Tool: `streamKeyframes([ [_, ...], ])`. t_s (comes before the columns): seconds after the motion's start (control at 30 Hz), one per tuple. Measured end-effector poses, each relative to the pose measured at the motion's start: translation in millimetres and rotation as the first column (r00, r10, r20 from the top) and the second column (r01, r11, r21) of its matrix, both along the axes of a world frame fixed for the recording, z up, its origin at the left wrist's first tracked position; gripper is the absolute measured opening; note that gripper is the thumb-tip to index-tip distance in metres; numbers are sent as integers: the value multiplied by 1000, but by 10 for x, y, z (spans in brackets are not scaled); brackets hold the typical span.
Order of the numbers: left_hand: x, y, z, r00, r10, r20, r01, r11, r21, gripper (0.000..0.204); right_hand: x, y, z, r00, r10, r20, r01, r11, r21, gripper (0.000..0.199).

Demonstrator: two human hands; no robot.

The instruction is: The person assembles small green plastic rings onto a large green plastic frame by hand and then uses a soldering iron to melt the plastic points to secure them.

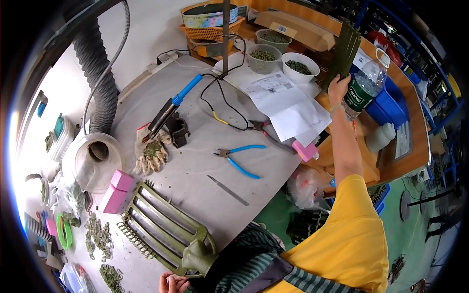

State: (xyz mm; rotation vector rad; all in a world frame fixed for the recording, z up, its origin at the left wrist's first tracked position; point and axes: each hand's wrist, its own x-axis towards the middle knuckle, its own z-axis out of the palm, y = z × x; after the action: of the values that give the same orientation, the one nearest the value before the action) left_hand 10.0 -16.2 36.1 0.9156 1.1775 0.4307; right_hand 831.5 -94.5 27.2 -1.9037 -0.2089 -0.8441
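Observation:
My right hand (338, 90) reaches far out to the right, its fingers closed around the lower end of a dark olive-green slatted piece (346, 51), which stands upright beside a large clear water bottle (365, 87). My left hand (173, 283) is at the lower edge, fingers pinched together; what they hold, if anything, is too small to tell. Just above it on the grey table lies an olive-green slatted plastic frame (166, 227) with a row of small loops along its left side. Blue-handled cutting pliers (239, 158) and tweezers (227, 190) lie to its upper right.
A blue-handled soldering iron (172, 105) rests in a dark holder, beside a stained glove (151, 156). Pink blocks (117, 191), small green parts (100, 237) and a duct in a white bucket (93, 163) are at left. Papers (286, 105) and tubs of green pieces (264, 58) stand behind.

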Motion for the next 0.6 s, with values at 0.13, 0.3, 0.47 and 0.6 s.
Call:
streamKeyframes([
  [0.13, -6, -79, 9, 996, 79, 30, -78, 997, -28, 58, -156, 170, -104, 948, -114, 298, 177, 964, -197, 61],
  [0.3, 216, 27, -229, 964, 159, 212, -148, 987, -67, 25, -1375, 455, 249, 893, 253, 373, -256, 966, -43, 43],
  [0.47, 204, 6, -220, 914, 292, 283, -259, 954, -148, 21, -2548, 1059, 379, 219, 895, -388, -845, 373, 384, 35],
  [0.6, 137, 33, -210, 918, 275, 287, -246, 960, -133, 22, -2912, 1848, 343, -126, 923, -363, -723, 165, 671, 38],
])
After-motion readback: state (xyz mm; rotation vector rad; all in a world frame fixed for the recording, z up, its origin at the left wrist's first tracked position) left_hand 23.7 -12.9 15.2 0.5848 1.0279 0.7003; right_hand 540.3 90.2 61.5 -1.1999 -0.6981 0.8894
